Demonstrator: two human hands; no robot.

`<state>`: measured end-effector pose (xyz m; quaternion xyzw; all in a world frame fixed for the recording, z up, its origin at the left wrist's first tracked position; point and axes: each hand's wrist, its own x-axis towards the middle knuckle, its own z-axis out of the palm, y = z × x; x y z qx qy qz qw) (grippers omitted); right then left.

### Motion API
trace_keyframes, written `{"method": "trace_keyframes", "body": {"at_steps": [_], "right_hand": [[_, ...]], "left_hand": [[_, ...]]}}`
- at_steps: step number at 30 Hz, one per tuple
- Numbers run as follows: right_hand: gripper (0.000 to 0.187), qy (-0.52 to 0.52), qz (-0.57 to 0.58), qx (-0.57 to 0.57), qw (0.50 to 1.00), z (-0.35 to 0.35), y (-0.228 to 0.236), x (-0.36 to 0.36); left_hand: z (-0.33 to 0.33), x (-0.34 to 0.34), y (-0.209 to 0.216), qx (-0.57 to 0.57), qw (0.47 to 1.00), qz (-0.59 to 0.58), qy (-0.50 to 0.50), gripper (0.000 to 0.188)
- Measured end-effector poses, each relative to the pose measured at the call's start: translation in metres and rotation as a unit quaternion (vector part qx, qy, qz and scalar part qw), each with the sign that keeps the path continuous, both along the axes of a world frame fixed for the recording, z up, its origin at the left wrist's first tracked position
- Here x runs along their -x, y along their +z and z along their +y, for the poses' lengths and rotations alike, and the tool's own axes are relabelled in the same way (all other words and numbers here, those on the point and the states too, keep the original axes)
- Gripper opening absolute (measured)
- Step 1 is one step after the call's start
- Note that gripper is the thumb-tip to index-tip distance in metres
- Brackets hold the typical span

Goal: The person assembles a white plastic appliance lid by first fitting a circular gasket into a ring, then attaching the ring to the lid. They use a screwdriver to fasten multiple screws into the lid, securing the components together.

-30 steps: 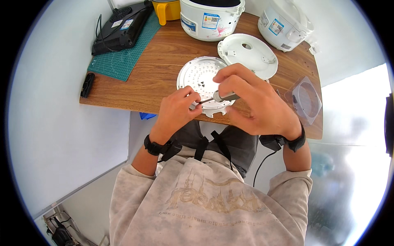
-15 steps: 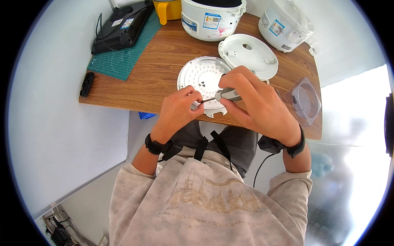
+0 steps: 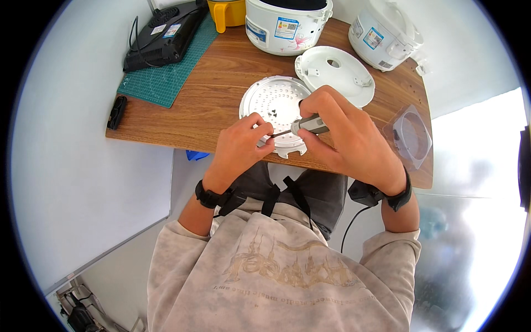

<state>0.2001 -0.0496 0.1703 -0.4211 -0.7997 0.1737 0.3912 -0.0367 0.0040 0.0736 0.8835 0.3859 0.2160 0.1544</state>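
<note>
My right hand [image 3: 354, 135] is wrapped round a grey screwdriver [image 3: 311, 125], held nearly level with its thin dark shaft toward the left. At the shaft's tip, my left hand [image 3: 243, 143] has thumb and forefinger closed together; whatever they pinch is too small to make out. Both hands hover over a round white perforated plate [image 3: 260, 99], which lies at the table's near edge. A few small dark pieces, apparently screws [image 3: 274, 113], rest on the middle of that plate. Behind it, partly under its neighbour's rim, sits an oval white lid cover [image 3: 345, 72] with a hole in it.
On the wooden table [image 3: 215, 110] stand an open white rice cooker body [image 3: 287, 33] and a closed rice cooker [image 3: 381, 36]. A clear plastic tray [image 3: 412, 138] lies at right. At left are a green cutting mat [image 3: 160, 86], a black device [image 3: 166, 41], a yellow container [image 3: 227, 14] and a small black object [image 3: 116, 113].
Almost nothing differs. The screwdriver and my right hand have shifted very slightly upward; my left fingers stay pinched at the shaft's tip.
</note>
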Motion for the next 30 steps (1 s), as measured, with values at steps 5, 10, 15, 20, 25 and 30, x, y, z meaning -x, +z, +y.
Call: {"method": "trace_keyframes", "body": {"at_steps": [5,10,15,20,25,30], "right_hand": [[0.027,0.002,-0.004,-0.016,1.0,0.001,-0.001,0.001],[0.027,0.009,-0.013,-0.015,1.0,0.001,0.001,0.002],[0.027,0.004,-0.021,-0.02,1.0,0.002,0.0,0.002],[0.028,-0.002,-0.008,-0.008,1.0,0.002,-0.001,0.001],[0.028,-0.004,-0.004,0.012,1.0,0.004,-0.002,0.0],[0.03,-0.004,-0.005,0.031,0.999,0.008,-0.006,-0.001]], "left_hand": [[0.0,0.001,-0.003,0.003,1.0,-0.002,-0.004,0.012],[0.002,0.001,-0.004,-0.003,1.0,-0.005,-0.008,0.012],[0.002,0.001,-0.005,-0.003,1.0,0.003,-0.006,0.012],[0.001,0.001,-0.001,0.019,1.0,0.011,0.001,0.016],[0.002,0.006,-0.001,0.025,1.0,0.017,0.0,0.021],[0.002,0.012,-0.009,0.056,0.998,0.03,-0.014,0.024]]}}
